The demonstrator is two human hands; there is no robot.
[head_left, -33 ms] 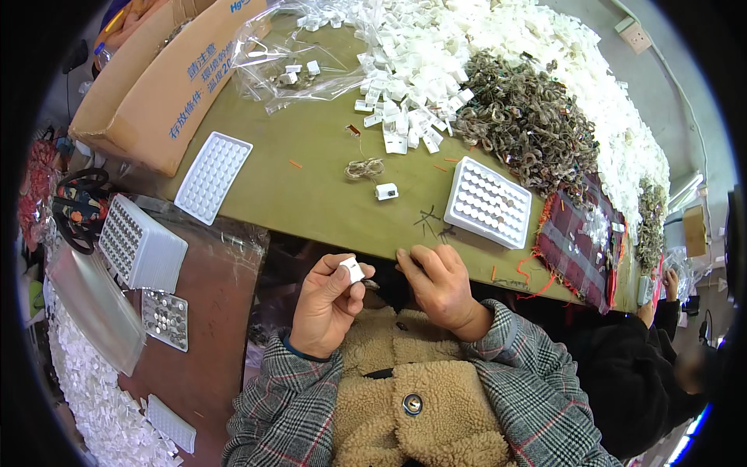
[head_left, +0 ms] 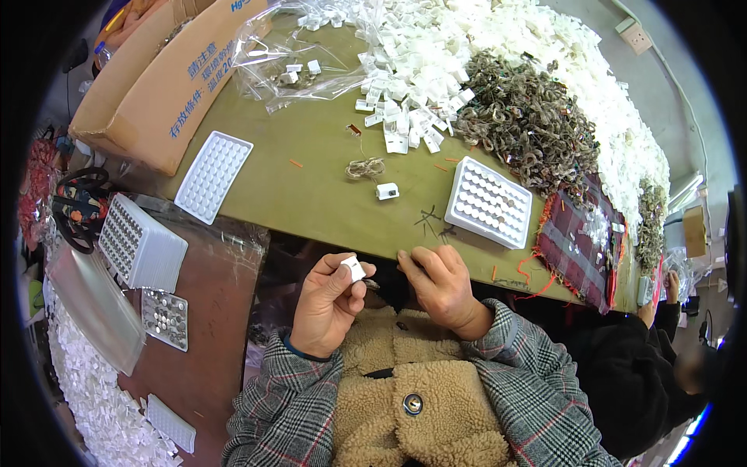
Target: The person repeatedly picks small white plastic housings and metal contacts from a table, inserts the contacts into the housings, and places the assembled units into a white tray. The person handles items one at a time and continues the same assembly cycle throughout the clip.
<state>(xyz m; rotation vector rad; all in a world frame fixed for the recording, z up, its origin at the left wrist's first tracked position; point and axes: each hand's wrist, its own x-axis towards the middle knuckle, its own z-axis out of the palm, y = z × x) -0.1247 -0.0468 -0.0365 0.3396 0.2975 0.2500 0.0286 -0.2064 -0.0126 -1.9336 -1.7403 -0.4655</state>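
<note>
Over my lap, at the green table's near edge, my left hand [head_left: 325,307] pinches a small white plastic case [head_left: 353,269] between thumb and fingers. A small dark thing [head_left: 372,286] shows beside its fingertips; its kind is unclear. To the right, my right hand [head_left: 442,289] is closed, fingers curled and thumb side against the table edge. Whatever it may hold is hidden. On the table ahead sits another white case [head_left: 387,191] with a dark part in its end, near a small coil of thin wire [head_left: 364,168].
A white tray of round cells [head_left: 489,204] lies to the right, an empty-pocketed tray [head_left: 214,177] to the left. Behind are heaps of white cases [head_left: 545,31] and bundled wires [head_left: 529,117]. A carton [head_left: 156,93], stacked trays [head_left: 148,245] and another person's sleeve [head_left: 666,317] flank the workplace.
</note>
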